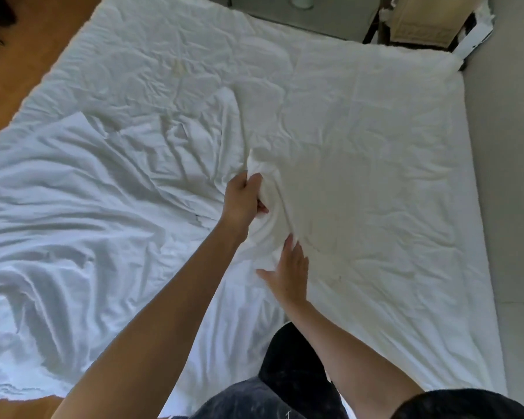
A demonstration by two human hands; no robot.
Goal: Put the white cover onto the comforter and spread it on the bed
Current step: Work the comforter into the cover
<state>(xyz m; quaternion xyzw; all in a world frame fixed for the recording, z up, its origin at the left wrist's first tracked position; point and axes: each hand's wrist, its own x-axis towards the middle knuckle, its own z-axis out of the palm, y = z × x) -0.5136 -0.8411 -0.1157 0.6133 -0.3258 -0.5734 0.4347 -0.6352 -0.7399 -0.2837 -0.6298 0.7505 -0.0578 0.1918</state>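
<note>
**One head camera, looking steeply down over the bed**

The single wide-angle view sits at the person's head and faces forward and down. Both forearms reach up from the bottom edge, close to the lens. The bed fills most of the frame and runs diagonally; its far corner lies at upper right. Straight edges bend near the borders.

The thin bluish-white cotton-like cover looks matt, smooth-woven and heavily creased. The cream-white padded comforter is matt cloth too, softer and puffier, with faint quilting lines and shallow wrinkles. The orange-brown wooden floor looks smooth, with a dull sheen. The dark speckled trousers are matt fabric.
</note>
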